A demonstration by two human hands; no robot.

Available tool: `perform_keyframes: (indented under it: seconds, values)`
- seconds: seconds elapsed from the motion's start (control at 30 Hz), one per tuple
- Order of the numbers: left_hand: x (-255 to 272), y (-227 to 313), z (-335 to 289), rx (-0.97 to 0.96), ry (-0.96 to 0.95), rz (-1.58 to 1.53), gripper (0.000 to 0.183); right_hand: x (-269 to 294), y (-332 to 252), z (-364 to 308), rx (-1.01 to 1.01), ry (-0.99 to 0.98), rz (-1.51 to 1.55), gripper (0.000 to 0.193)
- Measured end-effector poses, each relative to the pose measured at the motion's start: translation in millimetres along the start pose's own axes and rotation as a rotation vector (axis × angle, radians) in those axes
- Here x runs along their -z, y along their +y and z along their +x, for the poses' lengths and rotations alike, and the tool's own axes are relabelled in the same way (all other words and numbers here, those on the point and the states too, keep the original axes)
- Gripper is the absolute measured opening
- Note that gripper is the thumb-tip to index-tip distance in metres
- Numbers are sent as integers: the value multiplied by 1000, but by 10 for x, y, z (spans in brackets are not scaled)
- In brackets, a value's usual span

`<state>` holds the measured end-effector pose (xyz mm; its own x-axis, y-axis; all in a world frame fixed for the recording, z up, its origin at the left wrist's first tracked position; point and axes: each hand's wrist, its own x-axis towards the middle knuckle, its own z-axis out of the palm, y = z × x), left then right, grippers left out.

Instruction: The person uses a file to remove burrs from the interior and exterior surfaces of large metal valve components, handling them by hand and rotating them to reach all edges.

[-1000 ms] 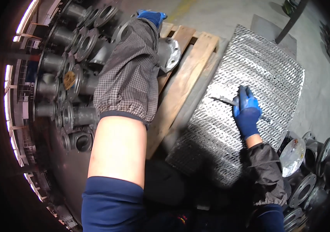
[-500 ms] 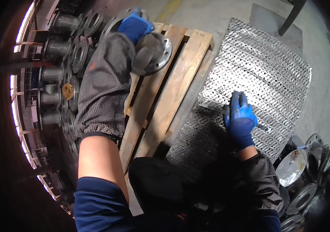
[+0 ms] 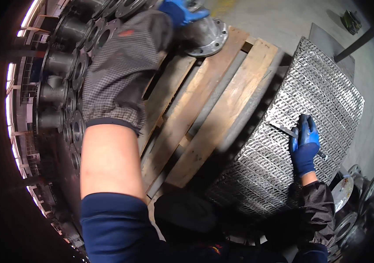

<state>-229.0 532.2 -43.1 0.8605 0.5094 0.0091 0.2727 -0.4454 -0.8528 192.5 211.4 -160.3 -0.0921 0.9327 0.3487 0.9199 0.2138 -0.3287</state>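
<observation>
My left hand (image 3: 179, 12), in a blue glove, is at the top edge on a grey flanged pipe fitting (image 3: 202, 39). Its thumb stretches across the metal and the other fingers are partly hidden. The fitting's round flange with bolt holes rests on a wooden pallet (image 3: 222, 65). My right hand (image 3: 306, 142), also gloved in blue, lies on a shiny, ridged metal sheet (image 3: 327, 103), fingers stretched forward. Beneath its palm and thumb runs a slim flat metal tool (image 3: 283, 129), perhaps a file, its other end showing past the hand.
Stacks of flanged pipe pieces (image 3: 53, 90) line the left side. More flanged fittings (image 3: 345, 225) lie at lower right, beside the sheet. A dark post (image 3: 356, 44) stands beyond the sheet, and a small green object (image 3: 350, 22) is on the floor farther off.
The view has shifted, so the pallet and sheet appear farther right. My left hand stays at the fitting, which shows more of its flange. My right hand remains over the flat tool.
</observation>
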Motion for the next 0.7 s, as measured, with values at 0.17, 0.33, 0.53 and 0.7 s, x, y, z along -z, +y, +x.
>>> perform_keyframes:
  seconds: [0.17, 0.33, 0.53, 0.7]
  values:
    - [1322, 104, 326, 700, -394, -1007, 61, -1, 79, 3, 17, 17, -21, 40]
    - [488, 188, 52, 963, -205, -900, 71, 7, -28, 24, -16, -8, 11, 40]
    - [0, 2, 402, 1052, -358, -815, 69, 52, -9, 58, -42, -62, -13, 41]
    - [-74, -83, 498, 987, -404, -791, 69, 41, 54, 8, -30, -34, -29, 43]
